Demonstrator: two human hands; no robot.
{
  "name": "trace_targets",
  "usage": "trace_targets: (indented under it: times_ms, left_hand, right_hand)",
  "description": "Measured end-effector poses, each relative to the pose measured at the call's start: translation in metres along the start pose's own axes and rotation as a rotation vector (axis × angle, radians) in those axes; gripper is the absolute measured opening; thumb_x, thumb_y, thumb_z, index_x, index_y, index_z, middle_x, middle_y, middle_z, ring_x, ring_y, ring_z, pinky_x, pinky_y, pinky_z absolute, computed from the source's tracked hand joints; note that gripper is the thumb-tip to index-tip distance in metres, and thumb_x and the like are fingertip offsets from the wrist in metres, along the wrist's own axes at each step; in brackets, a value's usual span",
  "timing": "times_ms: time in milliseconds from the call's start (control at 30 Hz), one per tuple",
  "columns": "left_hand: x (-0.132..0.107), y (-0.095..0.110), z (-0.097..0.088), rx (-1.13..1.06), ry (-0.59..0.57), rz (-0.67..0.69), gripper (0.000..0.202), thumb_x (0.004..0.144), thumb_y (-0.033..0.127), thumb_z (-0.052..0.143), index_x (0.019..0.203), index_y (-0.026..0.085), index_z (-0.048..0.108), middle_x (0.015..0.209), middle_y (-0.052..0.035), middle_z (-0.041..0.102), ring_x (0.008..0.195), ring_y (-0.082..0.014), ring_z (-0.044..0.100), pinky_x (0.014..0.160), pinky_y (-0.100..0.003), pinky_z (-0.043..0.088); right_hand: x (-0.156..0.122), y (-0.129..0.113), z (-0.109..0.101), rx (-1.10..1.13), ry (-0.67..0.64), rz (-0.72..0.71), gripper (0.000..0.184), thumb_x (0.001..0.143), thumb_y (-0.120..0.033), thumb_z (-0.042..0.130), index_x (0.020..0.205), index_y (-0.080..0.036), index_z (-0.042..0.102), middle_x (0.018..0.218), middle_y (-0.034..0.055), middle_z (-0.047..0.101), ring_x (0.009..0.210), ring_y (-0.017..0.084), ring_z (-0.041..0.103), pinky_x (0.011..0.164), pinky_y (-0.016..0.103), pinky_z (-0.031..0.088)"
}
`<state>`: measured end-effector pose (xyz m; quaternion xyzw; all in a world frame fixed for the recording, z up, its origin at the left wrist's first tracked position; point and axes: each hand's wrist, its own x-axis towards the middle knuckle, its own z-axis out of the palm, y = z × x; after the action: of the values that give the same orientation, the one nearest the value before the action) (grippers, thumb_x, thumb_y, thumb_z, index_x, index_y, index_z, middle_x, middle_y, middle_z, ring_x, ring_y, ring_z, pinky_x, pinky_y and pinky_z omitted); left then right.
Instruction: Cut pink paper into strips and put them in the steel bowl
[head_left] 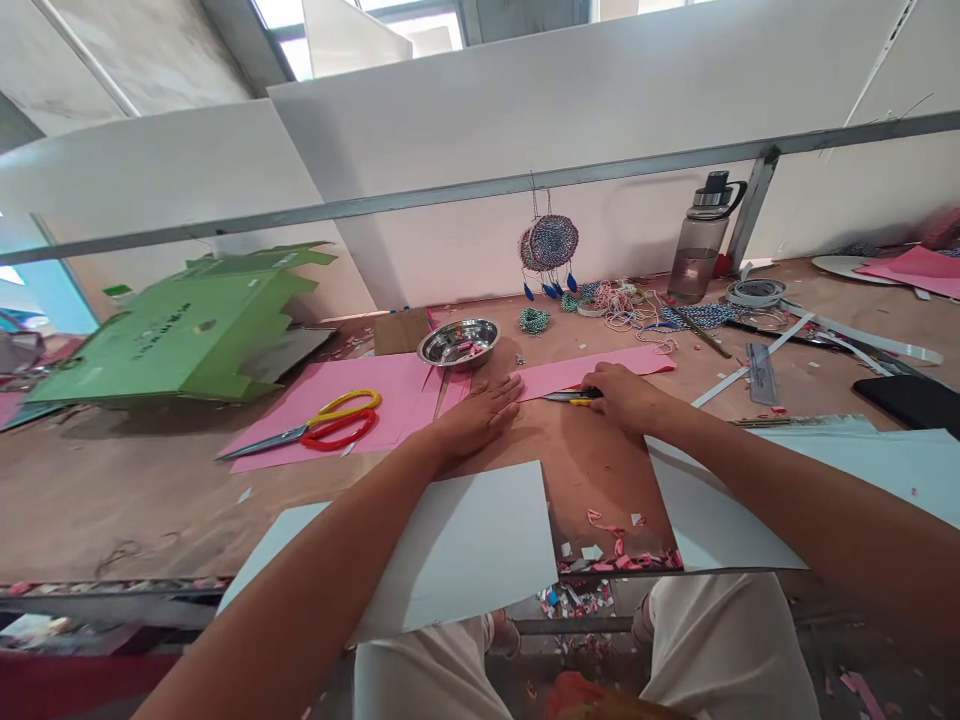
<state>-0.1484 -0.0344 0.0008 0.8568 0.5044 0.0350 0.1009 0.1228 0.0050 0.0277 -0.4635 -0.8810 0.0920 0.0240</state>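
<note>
My left hand lies flat, fingers stretched, at the left end of a folded strip of pink paper on the brown tabletop. At the strip's near edge, my right hand is closed around a small tool with a pointed grey metal end and black and yellow parts; the fingers cover most of it, so its kind is unclear. Left of my hands, large scissors with one yellow and one red handle loop rest on pink sheets. A metal bowl holding pink bits stands beyond my left hand.
White boards lie under both forearms. Leftward stands an unfolded green carton. Round woven hangings hang from a metal rail. A water bottle, tangled cords, a clear ruler and a black phone-like object are rightward.
</note>
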Motion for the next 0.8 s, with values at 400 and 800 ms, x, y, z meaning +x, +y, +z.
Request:
trace_targets:
  times_ms: [400, 800]
  left_hand:
    - [0.002, -0.005, 0.003, -0.037, 0.020, 0.007, 0.067, 0.100, 0.048, 0.003, 0.153, 0.016, 0.029, 0.159, -0.0070, 0.026, 0.148, -0.0187, 0.018, 0.121, -0.038, 0.011]
    - [0.006, -0.005, 0.001, -0.086, 0.034, -0.041, 0.065, 0.101, 0.049, 0.006, 0.151, 0.019, 0.035, 0.158, -0.0032, 0.027, 0.146, -0.0206, 0.026, 0.119, -0.038, 0.020]
  right_hand:
    - [0.006, -0.033, 0.000, -0.050, -0.022, -0.013, 0.033, 0.087, -0.017, 0.055, 0.117, -0.009, 0.065, 0.116, 0.0191, 0.062, 0.107, 0.028, 0.058, 0.082, 0.031, 0.043]
    - [0.008, -0.042, 0.004, -0.096, -0.003, -0.062, 0.029, 0.089, -0.019, 0.054, 0.113, -0.008, 0.066, 0.117, 0.0191, 0.061, 0.104, 0.028, 0.059, 0.082, 0.031, 0.043]
